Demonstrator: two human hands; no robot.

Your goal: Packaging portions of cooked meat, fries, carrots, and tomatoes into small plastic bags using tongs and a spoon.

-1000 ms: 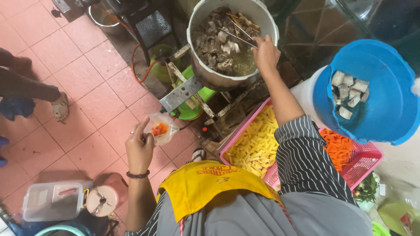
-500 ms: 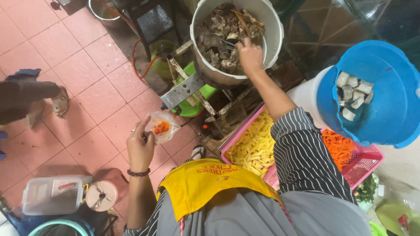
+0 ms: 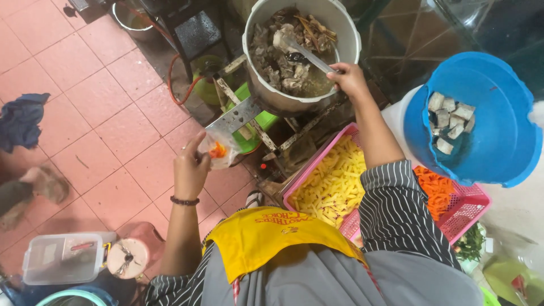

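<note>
My right hand [image 3: 349,79] grips the handle of a metal ladle [image 3: 309,57] whose bowl sits in the meat and broth of a large grey pot [image 3: 300,51] on a burner stand. My left hand [image 3: 191,169] is held out low over the red tiled floor, pinching a small clear plastic bag [image 3: 218,149] with orange paste inside. The bag hangs just left of the pot's stand.
A pink basket [image 3: 475,204] holds yellow sticks and orange carrot pieces. A blue tub [image 3: 493,141] with pale cubes stands at the right. A clear lidded box [image 3: 62,258] and a small scale [image 3: 127,258] lie at lower left. A person's foot [image 3: 39,184] shows at left.
My right hand has shifted from over the pot's middle to its right rim with the ladle. The person's foot at the left has moved down the frame. The bag stays in my left hand.
</note>
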